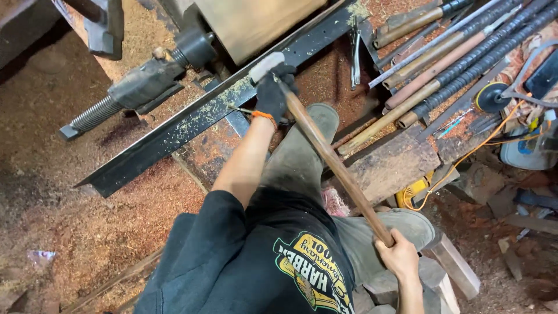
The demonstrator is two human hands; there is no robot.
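Note:
My left hand, in a black glove with an orange cuff, is closed around the front of a long turning tool with a brown wooden handle. The tool's pale tip lies over a black steel rest bar, close to a tan wooden workpiece on the lathe. Bare, my right hand grips the rear end of the handle down by my knee. The tool runs diagonally between both hands, across my grey trousers.
A grey tailstock with a threaded screw sits left of the workpiece. Several long-handled tools and rods lie at upper right, beside a disc tool and orange cord. Below them lie a yellow power tool and wood blocks. Sawdust covers the floor.

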